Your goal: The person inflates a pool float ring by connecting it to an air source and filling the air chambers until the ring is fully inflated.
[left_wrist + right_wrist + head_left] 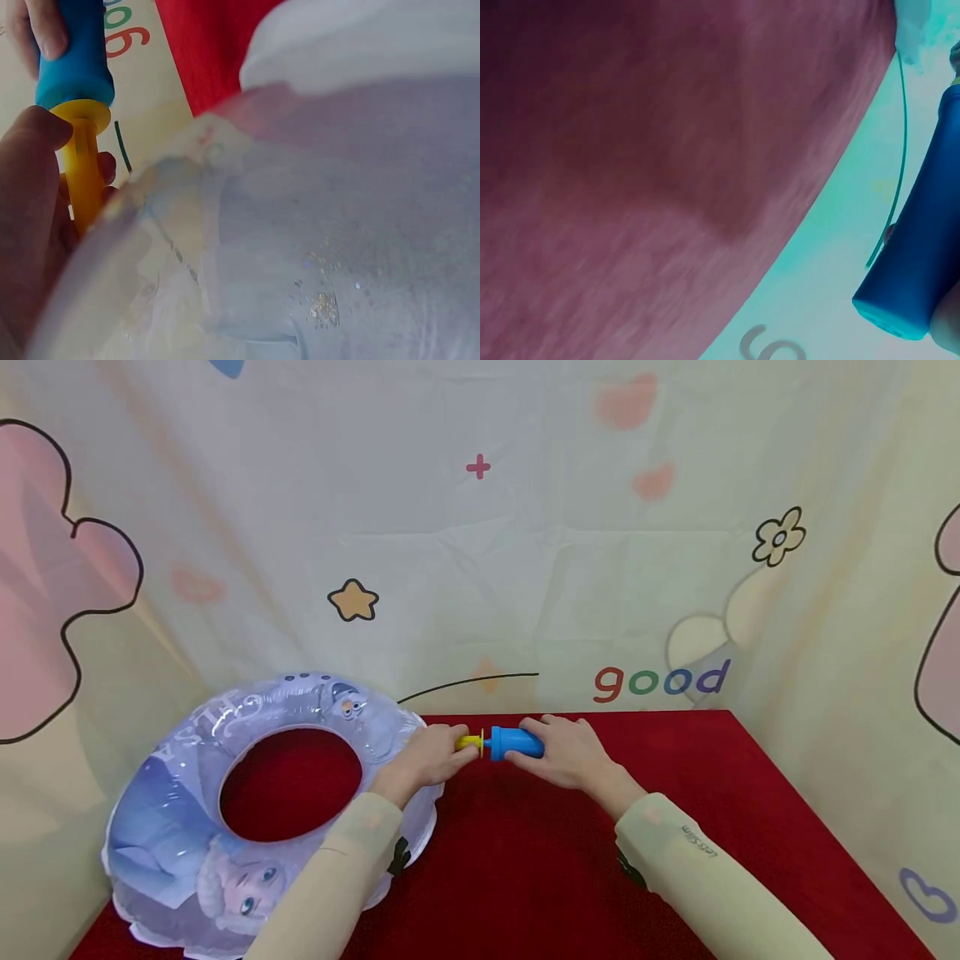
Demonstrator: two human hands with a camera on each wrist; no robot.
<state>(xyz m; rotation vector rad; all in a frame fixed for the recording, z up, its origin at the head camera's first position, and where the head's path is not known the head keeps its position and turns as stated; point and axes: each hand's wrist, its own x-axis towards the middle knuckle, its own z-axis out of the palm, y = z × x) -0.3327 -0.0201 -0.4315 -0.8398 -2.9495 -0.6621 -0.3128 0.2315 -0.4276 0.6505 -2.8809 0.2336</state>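
A hand air pump with a blue barrel and a yellow handle lies level between the two hands. My left hand grips the yellow handle; the left wrist view shows thumb and fingers around this handle. The blue barrel is held by my right hand, its far end hidden in the palm. Only a short gap shows between handle and barrel in the head view. In the right wrist view the barrel appears at the right edge, with little of the hand visible.
An inflated swim ring with cartoon figures lies on the red tabletop at the left, partly under my left forearm. Behind the table hangs a pale printed cloth, which continues along both sides.
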